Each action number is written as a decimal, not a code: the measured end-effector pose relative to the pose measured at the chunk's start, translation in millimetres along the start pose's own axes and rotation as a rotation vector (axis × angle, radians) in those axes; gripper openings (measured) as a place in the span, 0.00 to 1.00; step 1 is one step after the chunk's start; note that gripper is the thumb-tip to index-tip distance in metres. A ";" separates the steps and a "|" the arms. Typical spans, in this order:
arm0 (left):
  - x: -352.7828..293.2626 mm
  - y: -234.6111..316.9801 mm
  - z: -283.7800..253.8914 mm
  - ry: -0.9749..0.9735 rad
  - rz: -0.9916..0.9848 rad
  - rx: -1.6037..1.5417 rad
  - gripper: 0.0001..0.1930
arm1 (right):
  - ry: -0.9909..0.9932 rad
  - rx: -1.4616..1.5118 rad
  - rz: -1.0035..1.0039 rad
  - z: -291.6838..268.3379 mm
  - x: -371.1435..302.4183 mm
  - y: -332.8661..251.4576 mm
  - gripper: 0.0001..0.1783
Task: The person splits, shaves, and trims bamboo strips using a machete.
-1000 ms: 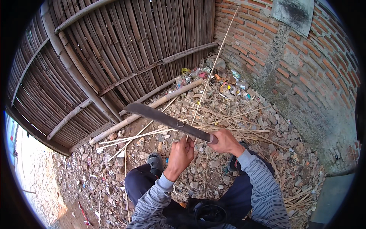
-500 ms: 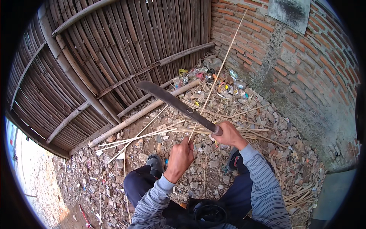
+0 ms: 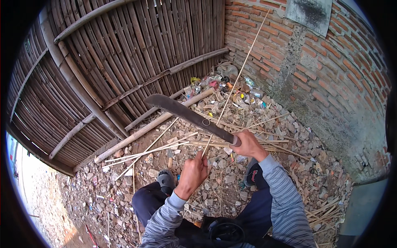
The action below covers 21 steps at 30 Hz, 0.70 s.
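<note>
In my right hand [image 3: 249,145] is the handle of a machete [image 3: 182,111], its dark, broad blade slanting up to the left in front of me. My left hand [image 3: 192,174] is closed on the near end of a long, thin bamboo strip [image 3: 239,73]. From those fingers the strip rises away to the upper right and crosses the blade. A small pale curl [image 3: 206,122] shows against the blade near the crossing. Exactly where strip and edge touch is hard to see.
Several pale bamboo strips [image 3: 165,146] lie across the stony ground between my feet and the fence. A bamboo pole [image 3: 155,126] runs along the slatted fence [image 3: 165,37]. Litter [image 3: 244,93] fills the corner by the brick wall [image 3: 322,78]. More strips [image 3: 324,213] lie at lower right.
Both hands, the machete and the strip keep nearly the same arrangement. The whole view has shifted slightly; my left hand appears a little further left.
</note>
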<state>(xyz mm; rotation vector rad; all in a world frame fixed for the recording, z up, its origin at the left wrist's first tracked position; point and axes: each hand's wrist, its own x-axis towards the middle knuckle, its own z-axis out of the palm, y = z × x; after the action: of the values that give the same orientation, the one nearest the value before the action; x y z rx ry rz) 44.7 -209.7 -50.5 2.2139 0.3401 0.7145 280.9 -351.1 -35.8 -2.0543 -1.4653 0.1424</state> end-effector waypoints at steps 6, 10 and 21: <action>-1.0 -9.7 6.3 -0.007 0.023 0.142 0.03 | -0.079 0.024 -0.062 12.8 -10.8 -18.8 0.14; -4.0 -8.6 -1.9 -0.039 0.032 0.136 0.04 | 0.054 -0.032 0.039 -10.3 -1.9 7.7 0.13; -5.4 -22.1 12.3 -0.055 0.062 0.135 0.09 | -0.047 -0.013 -0.089 -3.6 -12.8 11.3 0.14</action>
<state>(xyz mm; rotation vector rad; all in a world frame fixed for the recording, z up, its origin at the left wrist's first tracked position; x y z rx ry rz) 47.2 -204.7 -75.8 2.3757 0.3008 0.6798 286.8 -366.4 -42.1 -2.0036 -1.5873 0.1461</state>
